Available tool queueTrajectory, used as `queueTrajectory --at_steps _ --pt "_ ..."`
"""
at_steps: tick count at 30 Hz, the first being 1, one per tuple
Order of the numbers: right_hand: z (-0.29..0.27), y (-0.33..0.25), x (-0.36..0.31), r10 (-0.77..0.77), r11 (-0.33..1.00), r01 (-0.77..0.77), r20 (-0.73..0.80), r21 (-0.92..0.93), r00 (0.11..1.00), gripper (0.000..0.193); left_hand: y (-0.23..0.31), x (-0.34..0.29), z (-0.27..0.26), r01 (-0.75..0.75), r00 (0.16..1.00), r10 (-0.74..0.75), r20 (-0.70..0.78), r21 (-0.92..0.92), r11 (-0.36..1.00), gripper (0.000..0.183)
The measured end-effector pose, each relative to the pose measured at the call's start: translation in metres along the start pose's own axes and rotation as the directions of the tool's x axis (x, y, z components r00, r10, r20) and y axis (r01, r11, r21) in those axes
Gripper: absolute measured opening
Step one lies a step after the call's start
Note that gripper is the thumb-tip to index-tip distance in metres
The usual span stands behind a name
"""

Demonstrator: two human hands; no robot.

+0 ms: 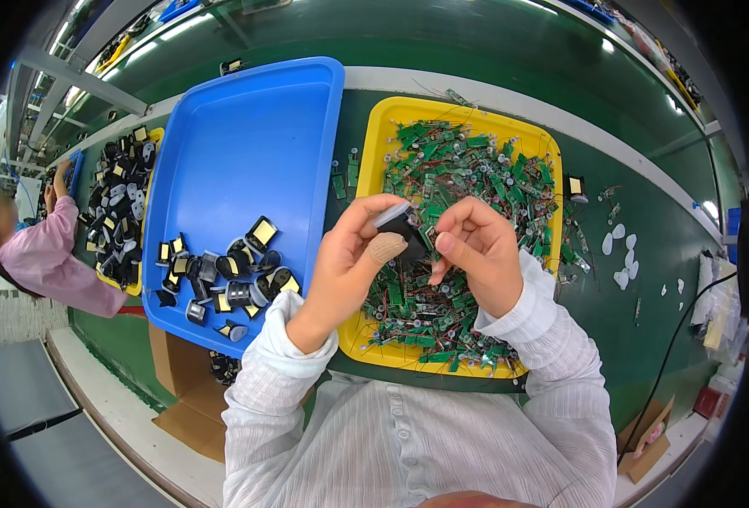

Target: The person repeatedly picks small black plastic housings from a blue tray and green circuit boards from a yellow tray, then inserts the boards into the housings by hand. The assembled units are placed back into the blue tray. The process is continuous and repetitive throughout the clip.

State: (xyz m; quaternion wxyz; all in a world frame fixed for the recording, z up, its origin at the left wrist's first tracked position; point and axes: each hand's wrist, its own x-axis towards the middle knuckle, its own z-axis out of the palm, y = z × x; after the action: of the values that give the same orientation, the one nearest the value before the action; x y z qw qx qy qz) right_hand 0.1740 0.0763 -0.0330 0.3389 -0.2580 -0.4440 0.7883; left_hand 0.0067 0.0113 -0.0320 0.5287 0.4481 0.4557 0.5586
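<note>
At frame centre, black housing [408,240] is pinched by left hand [353,252]; circuit board [431,236], on its right, by right hand [483,252].

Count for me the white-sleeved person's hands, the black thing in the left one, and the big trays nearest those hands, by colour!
Hands, left hand and right hand: 2
Black plastic housing: 1
Blue tray: 1
Yellow tray: 1
Total: 5

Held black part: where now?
Head view, near centre: the black part is in the left hand, beside the right hand, over the yellow tray of circuit boards.
</note>
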Motion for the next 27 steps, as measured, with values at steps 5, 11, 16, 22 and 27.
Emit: queueTrajectory --at_steps 5,11,16,22,27 --pt "0.001 -0.001 0.000 0.005 1.000 -0.005 0.000 0.003 1.000 0.013 -0.007 0.000 0.003 -0.040 0.998 0.043 -0.040 0.088 0.995 0.037" --pt "0.000 -0.002 -0.001 0.008 1.000 -0.008 0.020 -0.014 1.000 0.013 -0.006 -0.001 0.006 -0.062 0.993 0.081 -0.081 0.218 0.974 0.037" --pt "0.002 -0.002 -0.001 0.040 0.999 -0.040 0.011 -0.011 0.999 0.013 -0.012 -0.001 0.006 -0.169 0.966 0.232 -0.118 0.394 0.903 0.037" --pt "0.000 -0.001 0.001 0.116 0.993 -0.115 0.046 -0.015 0.992 0.014 -0.002 -0.004 0.004 -0.191 0.963 0.266 -0.053 0.562 0.805 0.035" --pt "0.002 -0.001 0.001 0.128 0.992 -0.127 0.076 -0.015 0.989 0.015 -0.005 0.000 0.005 -0.300 0.912 0.404 -0.066 0.564 0.769 0.037"
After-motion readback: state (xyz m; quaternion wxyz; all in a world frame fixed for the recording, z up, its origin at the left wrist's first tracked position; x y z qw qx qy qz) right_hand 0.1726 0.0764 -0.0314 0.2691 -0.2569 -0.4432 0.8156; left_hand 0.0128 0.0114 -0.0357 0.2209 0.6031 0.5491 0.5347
